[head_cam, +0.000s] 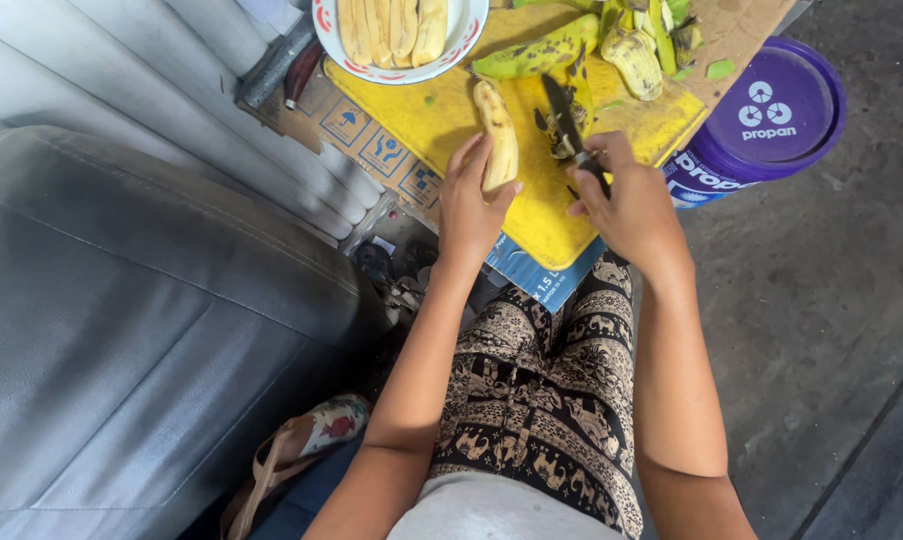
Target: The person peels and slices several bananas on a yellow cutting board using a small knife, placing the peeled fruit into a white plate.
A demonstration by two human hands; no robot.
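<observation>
A bright yellow cutting board (452,110) fills the centre. On it, the left hand (469,205) grips a pale cream peeled banana (499,135) with brown flecks. The right hand (627,200) grasps a knife (570,130) with a dark blade. At twelve o'clock, a white bowl (472,30) with a red patterned rim contains pale yellow banana pieces. At one o'clock lie green-yellow peels (542,52) blotched black. At two o'clock, a purple bucket lid (782,105) with white markings. At six o'clock, black trousers (547,400) with a cream elephant print.

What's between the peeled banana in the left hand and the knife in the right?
Head view: only a bare strip of the yellow cutting board separates the peeled banana from the knife; nothing else lies there.
</observation>
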